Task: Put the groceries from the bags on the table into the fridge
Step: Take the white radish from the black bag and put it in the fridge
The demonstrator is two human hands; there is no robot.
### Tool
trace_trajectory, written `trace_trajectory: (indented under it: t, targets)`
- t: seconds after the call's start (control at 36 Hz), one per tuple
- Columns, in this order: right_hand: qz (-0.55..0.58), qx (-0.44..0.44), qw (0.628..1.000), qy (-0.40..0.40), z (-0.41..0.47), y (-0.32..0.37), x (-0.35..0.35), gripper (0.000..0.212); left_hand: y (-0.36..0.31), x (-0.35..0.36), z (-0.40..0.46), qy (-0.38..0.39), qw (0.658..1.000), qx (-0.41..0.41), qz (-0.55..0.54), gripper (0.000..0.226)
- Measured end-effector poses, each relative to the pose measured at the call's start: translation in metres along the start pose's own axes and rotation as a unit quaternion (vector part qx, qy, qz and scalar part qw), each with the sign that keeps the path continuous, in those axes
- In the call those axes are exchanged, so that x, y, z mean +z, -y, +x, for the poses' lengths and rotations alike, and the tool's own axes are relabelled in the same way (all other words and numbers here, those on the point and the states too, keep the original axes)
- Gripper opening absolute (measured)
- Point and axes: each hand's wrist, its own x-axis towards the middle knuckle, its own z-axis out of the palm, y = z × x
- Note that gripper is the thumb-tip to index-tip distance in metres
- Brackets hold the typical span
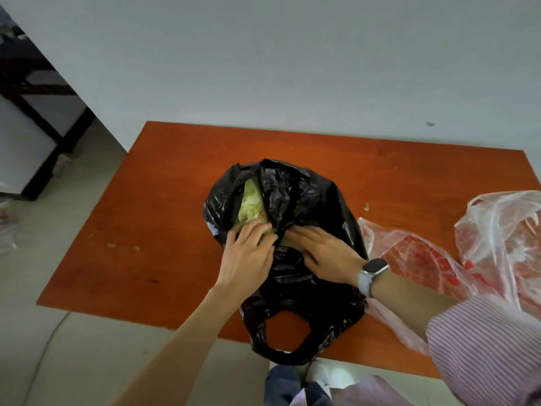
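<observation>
Bench (175,159) carried a black bag (307,200) at its middle, cabbage (248,203) showing inside. Left hand (246,253) and right hand (325,256) lay spread on the opening, each grip wide, holding nothing. Unpacking had begun; next, the cabbage likely needs a two-handed lift.

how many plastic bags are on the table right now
3. The black bag lies mid-table under both hands, cabbage showing inside. A flat pink bag lies just to its right. A puffed-up translucent bag sits at the right edge, partly cut off, so more could be out of view.
</observation>
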Motion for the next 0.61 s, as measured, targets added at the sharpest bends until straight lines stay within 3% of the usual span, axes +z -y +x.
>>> trace_trajectory:
  t: [0.08, 0.19, 0.28, 0.36, 0.42, 0.47, 0.56, 0.61]
  targets:
    - [-0.007, 0.060, 0.998, -0.012, 0.017, -0.014, -0.015, 0.069, 0.015, -0.007, 0.019, 0.031, 0.996, -0.070, 0.036, 0.036]
    - [0.016, 0.072, 0.995, -0.061, 0.040, -0.025, -0.045, 0.075, 0.039, -0.020, 0.046, 0.075, 0.985, -0.155, -0.006, 0.059]
    - [0.031, 0.090, 0.991, -0.092, 0.061, -0.034, -0.058, 0.070, 0.058, -0.027, 0.066, 0.067, 0.973, -0.193, -0.107, 0.066]
    - [0.057, 0.143, 0.984, -0.085, 0.081, -0.045, -0.063, 0.068, 0.077, -0.026, 0.088, 0.071, 0.931, -0.262, -0.246, 0.063]
    - [0.072, 0.179, 0.979, -0.064, 0.092, -0.053, -0.063, 0.066, 0.093, -0.019, 0.100, 0.091, 0.909, -0.294, -0.281, 0.057]
    - [0.078, 0.210, 0.974, -0.043, 0.101, -0.064, -0.059, 0.062, 0.110, -0.008, 0.107, 0.122, 0.855, -0.355, -0.359, 0.060]
    - [0.104, 0.238, 0.966, 0.003, 0.113, -0.083, -0.047, 0.056, 0.129, 0.007, 0.110, 0.165, 0.715, -0.437, -0.520, 0.074]
    - [0.118, 0.255, 0.958, 0.051, 0.117, -0.092, -0.035, 0.052, 0.136, 0.014, 0.106, 0.170, 0.648, -0.470, -0.575, 0.067]
